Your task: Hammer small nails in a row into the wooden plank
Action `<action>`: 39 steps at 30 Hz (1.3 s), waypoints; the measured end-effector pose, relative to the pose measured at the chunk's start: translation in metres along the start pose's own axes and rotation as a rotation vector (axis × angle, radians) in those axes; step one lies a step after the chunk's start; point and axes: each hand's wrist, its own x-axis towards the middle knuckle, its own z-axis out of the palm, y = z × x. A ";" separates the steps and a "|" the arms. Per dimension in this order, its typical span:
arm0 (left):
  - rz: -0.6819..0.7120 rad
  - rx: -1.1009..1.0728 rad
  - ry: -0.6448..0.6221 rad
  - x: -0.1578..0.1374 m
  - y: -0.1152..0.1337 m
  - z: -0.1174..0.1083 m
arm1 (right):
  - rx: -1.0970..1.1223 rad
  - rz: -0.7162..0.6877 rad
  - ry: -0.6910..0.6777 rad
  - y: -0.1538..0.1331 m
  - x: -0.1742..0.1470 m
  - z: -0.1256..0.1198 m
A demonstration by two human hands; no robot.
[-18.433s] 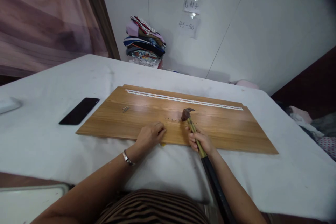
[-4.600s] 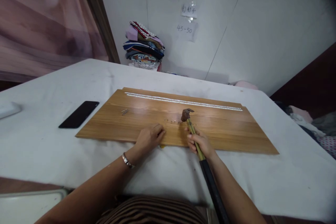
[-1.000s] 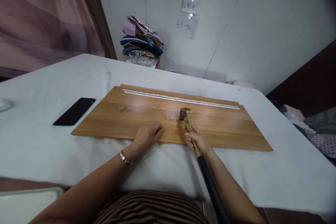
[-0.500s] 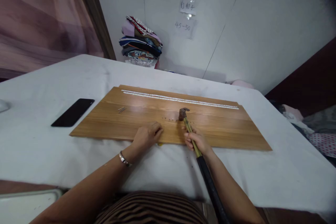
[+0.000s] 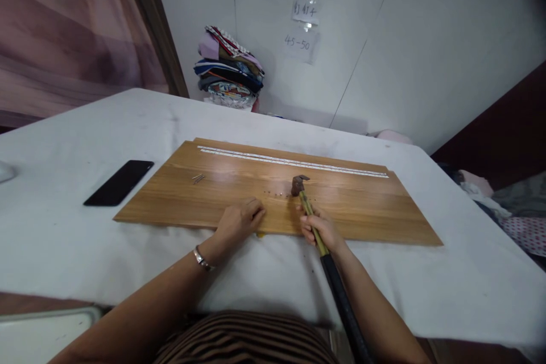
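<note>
My right hand (image 5: 319, 227) is wrapped around the handle of a claw hammer (image 5: 318, 239), whose long handle is yellowish near the head and black toward my body. Its rusty head (image 5: 298, 185) is over the wooden board (image 5: 362, 210), near a row of small nail heads (image 5: 280, 194); part of that row is hidden behind the hammer. My left hand (image 5: 241, 217) rests near the board's front edge with its fingers curled together, and nothing shows in them. Several loose nails (image 5: 198, 178) lie on the left part of the board.
Two white printed strips (image 5: 294, 161) run along the board's far side. A black phone (image 5: 119, 183) lies left of the board on the white-covered table (image 5: 55, 244). Folded clothes (image 5: 230, 71) are stacked by the wall, where paper notes (image 5: 302, 45) hang.
Almost everything stays the same. The hammer head has shifted very slightly to the right, and my left hand keeps its place on the board.
</note>
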 end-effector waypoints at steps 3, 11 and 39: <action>-0.004 0.009 -0.001 0.000 0.001 -0.001 | -0.010 -0.004 -0.002 -0.003 -0.002 0.001; -0.002 0.004 0.003 0.000 0.001 -0.002 | -0.015 0.012 0.024 -0.001 0.000 0.001; 0.016 0.014 0.005 0.000 -0.002 0.001 | -0.020 0.025 0.028 -0.002 -0.002 0.002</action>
